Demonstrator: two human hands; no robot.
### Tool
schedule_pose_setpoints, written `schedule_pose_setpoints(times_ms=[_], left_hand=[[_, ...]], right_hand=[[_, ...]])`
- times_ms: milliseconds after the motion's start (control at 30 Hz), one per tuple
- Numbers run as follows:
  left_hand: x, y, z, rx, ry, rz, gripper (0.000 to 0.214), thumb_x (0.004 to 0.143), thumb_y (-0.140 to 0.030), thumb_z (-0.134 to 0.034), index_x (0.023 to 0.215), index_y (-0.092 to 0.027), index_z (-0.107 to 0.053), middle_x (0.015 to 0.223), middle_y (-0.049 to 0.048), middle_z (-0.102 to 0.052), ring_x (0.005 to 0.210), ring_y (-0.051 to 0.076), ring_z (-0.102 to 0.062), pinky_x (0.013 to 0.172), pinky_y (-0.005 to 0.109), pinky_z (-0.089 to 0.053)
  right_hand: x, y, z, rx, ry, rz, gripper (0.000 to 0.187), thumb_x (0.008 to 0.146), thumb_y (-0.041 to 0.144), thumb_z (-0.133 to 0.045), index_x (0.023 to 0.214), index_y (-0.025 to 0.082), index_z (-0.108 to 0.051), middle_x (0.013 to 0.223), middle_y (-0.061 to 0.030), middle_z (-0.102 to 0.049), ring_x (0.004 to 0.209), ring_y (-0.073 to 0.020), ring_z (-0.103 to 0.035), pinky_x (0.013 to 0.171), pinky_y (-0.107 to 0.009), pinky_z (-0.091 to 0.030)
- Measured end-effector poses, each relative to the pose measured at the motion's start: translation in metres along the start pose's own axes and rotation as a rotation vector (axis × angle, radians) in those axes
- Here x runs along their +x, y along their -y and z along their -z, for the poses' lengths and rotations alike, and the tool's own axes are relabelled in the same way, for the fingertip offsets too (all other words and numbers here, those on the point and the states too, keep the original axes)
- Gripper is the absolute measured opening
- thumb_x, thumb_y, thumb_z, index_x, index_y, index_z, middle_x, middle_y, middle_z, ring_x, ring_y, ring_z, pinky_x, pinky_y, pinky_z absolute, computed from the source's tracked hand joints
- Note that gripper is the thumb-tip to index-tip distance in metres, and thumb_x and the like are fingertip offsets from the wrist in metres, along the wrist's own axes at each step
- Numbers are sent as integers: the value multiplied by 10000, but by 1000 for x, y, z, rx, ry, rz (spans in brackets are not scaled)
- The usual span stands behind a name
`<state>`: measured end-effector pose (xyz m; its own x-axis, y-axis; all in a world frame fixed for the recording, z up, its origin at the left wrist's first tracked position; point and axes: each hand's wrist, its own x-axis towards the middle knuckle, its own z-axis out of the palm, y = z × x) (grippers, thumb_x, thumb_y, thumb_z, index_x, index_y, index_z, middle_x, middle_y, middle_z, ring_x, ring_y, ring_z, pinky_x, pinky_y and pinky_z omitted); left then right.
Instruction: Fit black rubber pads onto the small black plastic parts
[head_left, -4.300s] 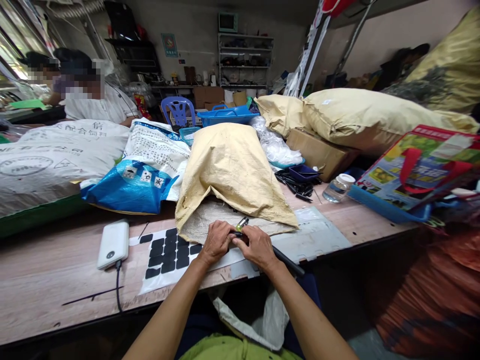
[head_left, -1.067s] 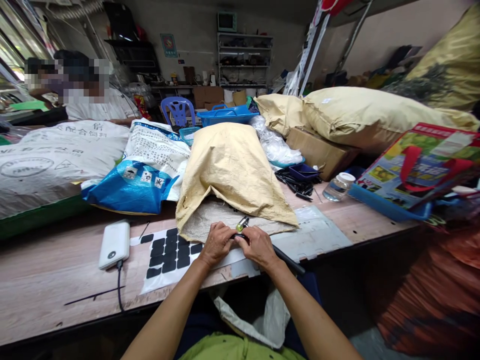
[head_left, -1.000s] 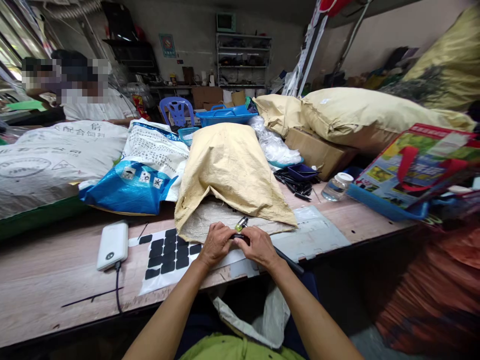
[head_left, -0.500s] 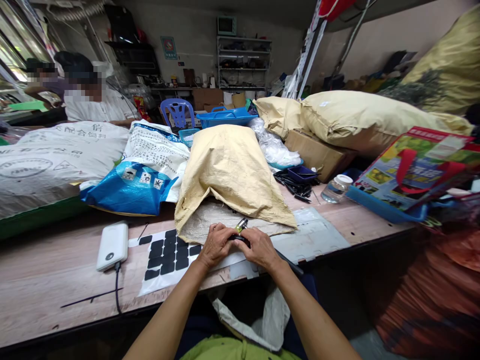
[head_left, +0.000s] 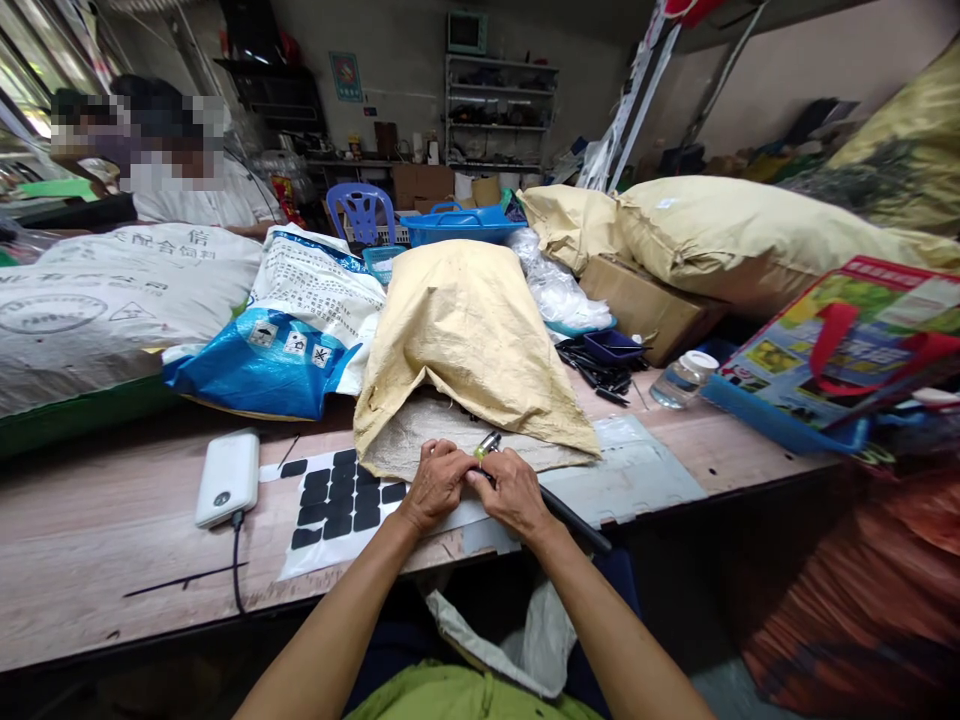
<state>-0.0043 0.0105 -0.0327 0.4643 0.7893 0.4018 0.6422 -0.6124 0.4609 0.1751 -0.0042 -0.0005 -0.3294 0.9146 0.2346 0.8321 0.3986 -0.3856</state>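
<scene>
Fingertips [head_left: 480, 478] pinched in close here, left hand [head_left: 435, 487] and right hand [head_left: 511, 492] knuckle to knuckle, both closed on a slim black rod [head_left: 577, 522]. Its silver, yellow-banded tip [head_left: 487, 444] pokes out on the far side of the fingers. The shaft runs under the right palm and out to the near right. Exactly where the fingers grip is hidden, and what kind of tool this is, hard to make out.

Just left, a sheet of black pads [head_left: 337, 497], its far corner tucked under a tan woven sack [head_left: 472, 330]. Further left, a white power bank [head_left: 227, 478], its cable [head_left: 238, 565] trailing off the near edge. All on a wooden bench [head_left: 97, 560].

Far right, a clear jar [head_left: 681, 377] and a dark blue tray [head_left: 611, 345] among black pieces. Back in the room: a blue chair [head_left: 362, 208], shelves [head_left: 501, 100], and a person in white [head_left: 202, 195] at far left, partly hidden behind a printed grey sack [head_left: 90, 300].
</scene>
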Motion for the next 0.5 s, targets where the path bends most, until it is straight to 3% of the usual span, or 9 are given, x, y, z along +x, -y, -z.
schedule_pose_setpoints(times_ms=[200, 300, 433, 500], left_hand=[[0, -4, 3, -30, 16, 5, 414, 870, -93, -475, 1144, -281, -722, 921, 25, -742, 1012, 249, -541, 1012, 466, -263], [1, -7, 8, -73, -3, 13, 382, 872, -149, -527, 1194, -277, -687, 1016, 24, -748, 1042, 252, -548, 1039, 462, -269], [0, -9, 16, -158, -116, 66, 591, 781, -238, -643, 1366, -253, -568, 1258, 60, -683, 1148, 283, -531, 1043, 440, -320], [0, -7, 17, -185, -163, 136, 613, 745, -190, -605, 1354, -253, -575, 1246, 57, -677, 1152, 285, -534, 1027, 431, -345]], right_hand=[[-2, 2, 1, 31, -20, -13, 172, 922, 326, -641, 822, 199, -700, 844, -42, -711, 852, -204, -565, 783, -301, -390], [-7, 0, 7, 31, -33, 0, 200, 940, 359, -621, 827, 207, -685, 841, -40, -705, 843, -200, -556, 775, -294, -382], [-26, -3, 26, 26, -76, -84, 337, 964, 415, -560, 714, 197, -619, 743, -42, -643, 804, -197, -536, 731, -293, -361], [-41, -5, 40, 120, 26, -98, 352, 950, 414, -563, 680, 193, -607, 701, -19, -608, 734, -170, -524, 677, -276, -346]])
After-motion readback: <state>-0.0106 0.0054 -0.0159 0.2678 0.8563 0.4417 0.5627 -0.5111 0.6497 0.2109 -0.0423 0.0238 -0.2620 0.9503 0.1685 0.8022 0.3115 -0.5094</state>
